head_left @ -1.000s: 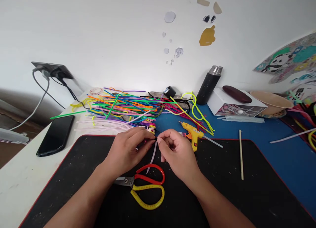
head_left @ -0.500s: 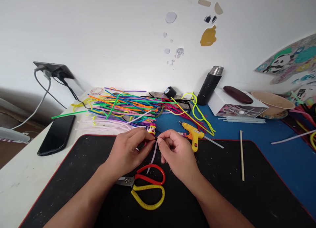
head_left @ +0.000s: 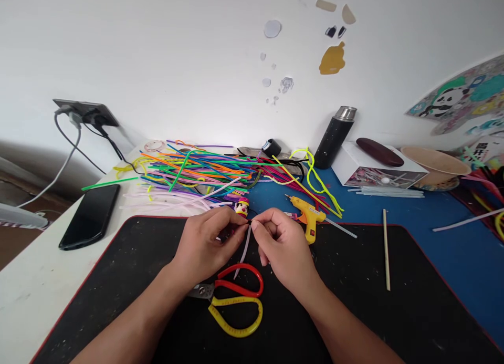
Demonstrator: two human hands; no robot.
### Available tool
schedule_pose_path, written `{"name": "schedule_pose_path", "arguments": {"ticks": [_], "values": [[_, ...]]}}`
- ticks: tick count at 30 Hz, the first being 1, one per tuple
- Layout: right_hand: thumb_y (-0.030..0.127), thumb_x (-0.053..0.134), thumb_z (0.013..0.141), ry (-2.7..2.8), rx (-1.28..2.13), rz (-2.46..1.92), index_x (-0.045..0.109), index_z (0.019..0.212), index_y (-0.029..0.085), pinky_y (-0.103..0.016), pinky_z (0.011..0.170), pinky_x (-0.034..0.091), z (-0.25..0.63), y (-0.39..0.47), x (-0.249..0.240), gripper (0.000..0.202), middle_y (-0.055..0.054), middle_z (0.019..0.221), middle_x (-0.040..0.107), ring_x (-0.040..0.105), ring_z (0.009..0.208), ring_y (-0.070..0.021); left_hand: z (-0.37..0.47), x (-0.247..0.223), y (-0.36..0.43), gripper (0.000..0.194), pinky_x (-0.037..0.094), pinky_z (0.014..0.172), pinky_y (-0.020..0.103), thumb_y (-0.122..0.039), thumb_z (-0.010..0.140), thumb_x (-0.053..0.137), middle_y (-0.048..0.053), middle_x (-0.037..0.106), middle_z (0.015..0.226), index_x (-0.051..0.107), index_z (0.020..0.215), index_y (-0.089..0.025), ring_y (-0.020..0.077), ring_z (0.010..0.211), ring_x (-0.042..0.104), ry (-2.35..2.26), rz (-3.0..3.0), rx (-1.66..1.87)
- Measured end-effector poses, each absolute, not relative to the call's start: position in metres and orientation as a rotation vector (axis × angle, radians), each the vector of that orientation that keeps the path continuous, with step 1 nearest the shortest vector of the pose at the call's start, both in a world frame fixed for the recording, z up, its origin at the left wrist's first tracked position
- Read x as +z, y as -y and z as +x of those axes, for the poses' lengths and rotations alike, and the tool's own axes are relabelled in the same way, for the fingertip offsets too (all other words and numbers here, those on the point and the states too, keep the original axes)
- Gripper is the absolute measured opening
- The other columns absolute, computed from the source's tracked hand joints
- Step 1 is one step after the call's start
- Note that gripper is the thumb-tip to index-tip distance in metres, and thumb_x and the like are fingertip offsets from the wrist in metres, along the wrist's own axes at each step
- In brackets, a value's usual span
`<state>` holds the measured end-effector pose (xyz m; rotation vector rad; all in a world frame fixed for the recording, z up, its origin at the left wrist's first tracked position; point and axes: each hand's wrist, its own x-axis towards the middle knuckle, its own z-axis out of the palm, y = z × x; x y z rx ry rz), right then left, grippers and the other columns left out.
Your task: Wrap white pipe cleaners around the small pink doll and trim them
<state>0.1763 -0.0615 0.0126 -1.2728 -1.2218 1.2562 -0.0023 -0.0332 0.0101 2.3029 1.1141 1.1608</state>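
My left hand (head_left: pixel 210 243) and my right hand (head_left: pixel 281 246) meet over the black mat, fingertips almost touching. Both pinch a short black piece of pipe cleaner (head_left: pixel 249 222), mostly covered by the fingers. Just behind the left fingertips is a small figure's head (head_left: pixel 241 207) with a pink and yellow top; its lower part is hidden. A pale pipe cleaner (head_left: pixel 244 251) slants down between the hands. Below them lie scissors (head_left: pixel 238 301) with one red and one yellow handle, their blades partly under my left hand. A yellow glue gun (head_left: pixel 309 215) lies behind my right hand.
Several coloured pipe cleaners (head_left: pixel 197 169) are heaped at the back. A phone (head_left: pixel 90 217) lies at the left. Further right are a wooden stick (head_left: pixel 386 248), a black thermos (head_left: pixel 334 138), a white box (head_left: pixel 354 167) and a bowl (head_left: pixel 435 160). The mat (head_left: pixel 354 290) spans the front.
Both hands keep the same pinch, with only a tiny shift of the fingers. The view has moved very slightly; nothing else differs.
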Motion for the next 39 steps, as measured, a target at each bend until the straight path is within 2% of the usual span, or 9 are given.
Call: {"name": "schedule_pose_path", "arguments": {"ticks": [15,22,27,33,39], "values": [[0.042,0.07,0.088,1.037,1.315,-1.264,0.058,0.081,0.023,-0.02,0.039,0.028,0.169,0.063,0.012,0.024,0.012,0.041,0.047,0.038,0.033,-0.0079,0.01,0.005,0.04,0.008,0.05,0.056,0.019,-0.02,0.092,0.072,-0.003,0.076,0.072,0.07,0.084,-0.021,0.0103,0.056,0.065,-1.275,2.116,1.223],[0.041,0.07,0.088,1.042,1.296,-1.269,0.059,0.08,0.022,-0.02,0.039,0.028,0.171,0.062,0.014,0.023,0.012,0.042,0.046,0.038,0.034,-0.0075,0.011,0.0,0.04,0.006,0.051,0.057,0.017,-0.016,0.093,0.071,-0.004,0.078,0.079,0.072,0.091,-0.021,0.0096,0.063,0.07,-1.206,2.072,1.278],[0.04,0.07,0.088,1.068,1.225,-1.288,0.06,0.08,0.022,-0.021,0.04,0.031,0.178,0.059,0.015,0.022,0.012,0.043,0.047,0.04,0.035,-0.0077,0.005,0.002,0.035,0.006,0.051,0.059,0.017,-0.015,0.095,0.072,-0.005,0.075,0.078,0.071,0.093,-0.021,0.0079,0.059,0.065,-1.177,2.141,1.282],[0.04,0.073,0.088,1.083,1.233,-1.273,0.06,0.08,0.023,-0.022,0.04,0.031,0.178,0.06,0.011,0.023,0.012,0.044,0.046,0.04,0.035,-0.0079,0.003,0.002,0.034,0.007,0.052,0.061,0.019,-0.019,0.098,0.071,-0.001,0.076,0.083,0.071,0.104,-0.019,0.0105,0.067,0.069,-1.159,2.294,1.291],[0.04,0.073,0.089,1.088,1.253,-1.275,0.061,0.08,0.023,-0.022,0.04,0.03,0.174,0.063,0.012,0.023,0.012,0.045,0.045,0.039,0.036,-0.0082,0.002,0.002,0.034,0.005,0.051,0.062,0.02,-0.015,0.099,0.068,0.0,0.075,0.082,0.068,0.099,-0.019,0.0113,0.068,0.07,-1.105,2.41,1.32]]}}
